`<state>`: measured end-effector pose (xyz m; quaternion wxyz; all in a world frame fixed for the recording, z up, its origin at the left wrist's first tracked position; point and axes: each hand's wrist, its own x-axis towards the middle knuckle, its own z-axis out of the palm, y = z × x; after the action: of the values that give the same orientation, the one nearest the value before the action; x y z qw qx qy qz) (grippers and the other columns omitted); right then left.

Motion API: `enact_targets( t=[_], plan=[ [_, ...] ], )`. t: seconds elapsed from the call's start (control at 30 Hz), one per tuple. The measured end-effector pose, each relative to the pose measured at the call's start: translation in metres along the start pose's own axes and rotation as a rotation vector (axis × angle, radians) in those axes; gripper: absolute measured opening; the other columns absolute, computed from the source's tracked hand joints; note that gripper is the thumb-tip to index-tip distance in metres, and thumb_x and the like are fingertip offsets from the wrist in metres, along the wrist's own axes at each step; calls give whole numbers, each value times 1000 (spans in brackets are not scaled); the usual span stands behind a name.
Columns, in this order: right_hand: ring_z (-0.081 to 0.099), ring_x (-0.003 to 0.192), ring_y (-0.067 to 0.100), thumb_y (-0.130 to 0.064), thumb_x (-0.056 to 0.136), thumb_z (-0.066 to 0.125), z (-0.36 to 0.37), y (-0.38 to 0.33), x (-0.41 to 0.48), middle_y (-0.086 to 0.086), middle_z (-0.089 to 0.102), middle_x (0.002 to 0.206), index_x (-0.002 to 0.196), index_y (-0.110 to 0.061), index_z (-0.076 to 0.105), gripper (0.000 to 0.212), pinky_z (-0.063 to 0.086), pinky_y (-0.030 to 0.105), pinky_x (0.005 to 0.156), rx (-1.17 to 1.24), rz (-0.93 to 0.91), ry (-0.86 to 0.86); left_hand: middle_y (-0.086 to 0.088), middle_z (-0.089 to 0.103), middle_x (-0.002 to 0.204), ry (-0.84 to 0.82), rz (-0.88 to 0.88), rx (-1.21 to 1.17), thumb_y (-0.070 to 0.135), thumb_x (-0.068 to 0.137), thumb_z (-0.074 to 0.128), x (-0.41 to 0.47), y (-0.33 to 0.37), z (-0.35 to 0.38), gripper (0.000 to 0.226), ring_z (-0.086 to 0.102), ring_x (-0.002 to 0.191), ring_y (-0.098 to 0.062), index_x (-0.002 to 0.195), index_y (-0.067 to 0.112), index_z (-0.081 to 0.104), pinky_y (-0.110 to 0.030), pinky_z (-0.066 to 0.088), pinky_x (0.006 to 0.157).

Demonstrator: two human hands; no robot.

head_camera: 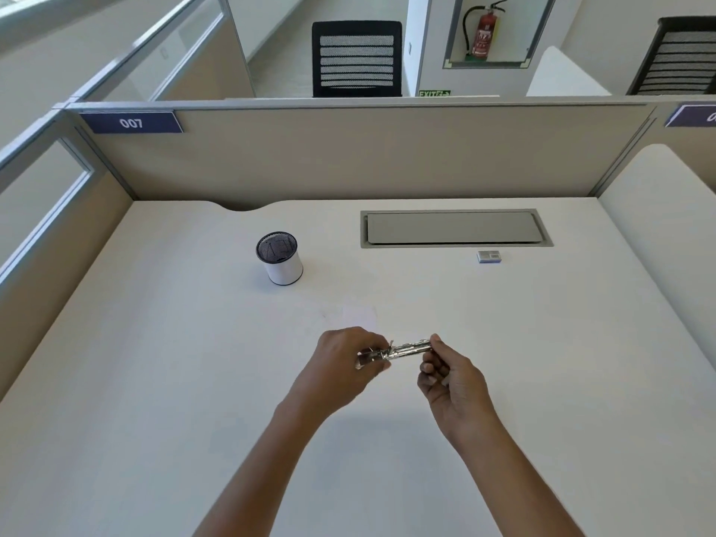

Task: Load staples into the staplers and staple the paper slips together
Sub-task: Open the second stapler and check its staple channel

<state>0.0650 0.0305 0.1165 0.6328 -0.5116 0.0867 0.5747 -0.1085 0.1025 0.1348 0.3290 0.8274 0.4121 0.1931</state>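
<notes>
Just below the frame's centre, both hands hold a silver stapler [403, 350] in the air over the white desk [155, 343]. It lies nearly level, with its right end a little higher. The left hand [341, 362] has its fingers curled round the stapler's left end. The right hand [449, 377] pinches the right tip between thumb and fingertips, its other fingers folded in. Whether there are staples inside cannot be told.

A pale paper slip [358, 315] lies flat on the desk just above the hands. It is faint against the white. A small staple box [489, 256] sits right of centre, just below the grey hatch [453, 227]. A mesh cup [279, 257] stands left of centre, well apart from the hands.
</notes>
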Motion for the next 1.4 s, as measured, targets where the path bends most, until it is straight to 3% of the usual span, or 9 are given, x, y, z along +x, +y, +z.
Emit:
enact_targets(
  t=[0.1,0.23,0.33,0.53,0.77,1.0,1.13,1.27,1.4],
  plan=[
    [54,48,11,-13,92,72,-8,12,14,5,63,63,84,-6,68,12,38,19,39,-26,26,6,3,71,88,29,47,49,20,92,75,1,-17,13,12,54,80,-13,104,18,77,-20,39,74],
    [54,49,12,-14,93,72,-14,30,36,7,66,65,88,-5,69,10,39,19,39,-163,42,54,8,72,103,6,-14,186,28,96,69,2,-47,34,17,55,97,-19,113,24,73,-35,42,89],
    [55,49,12,-13,92,73,-19,41,52,6,69,66,89,-5,70,9,42,20,44,-272,47,97,13,70,109,-25,-65,228,29,98,66,2,-68,48,17,55,103,-19,115,26,70,-37,38,97],
    [58,51,13,-11,91,74,-23,57,75,9,73,69,88,-3,72,9,42,22,47,-380,62,167,11,63,117,-53,-113,242,29,100,63,1,-97,70,17,55,105,-18,116,26,69,-37,37,99],
    [63,56,16,-19,91,74,-22,68,87,11,75,74,81,-4,75,18,47,26,53,-567,-104,258,12,63,112,-67,-123,267,32,101,59,6,-110,86,16,54,106,-17,113,28,69,-35,31,96],
    [60,54,18,-16,96,67,-29,65,90,10,71,70,94,0,71,16,48,29,56,-566,-178,369,14,63,113,-87,-123,272,33,101,59,10,-118,89,16,52,109,-17,114,30,68,-33,27,93],
    [62,67,22,-7,101,57,-27,46,89,15,67,79,95,2,64,13,53,26,56,-278,-45,217,13,64,111,-78,-121,267,34,101,61,9,-121,87,16,53,109,-17,113,29,70,-34,27,92],
    [71,95,35,-11,102,56,-21,27,80,24,72,96,98,6,65,20,60,36,84,42,150,-26,14,64,110,-65,-119,250,36,99,63,7,-122,89,17,51,113,-17,114,30,71,-35,30,94],
    [74,103,37,9,97,49,-13,19,75,29,71,115,109,10,64,19,59,43,95,72,196,-180,16,62,121,-87,-132,243,47,91,71,8,-123,86,37,47,125,-17,125,33,67,-34,29,98]
  ],
)
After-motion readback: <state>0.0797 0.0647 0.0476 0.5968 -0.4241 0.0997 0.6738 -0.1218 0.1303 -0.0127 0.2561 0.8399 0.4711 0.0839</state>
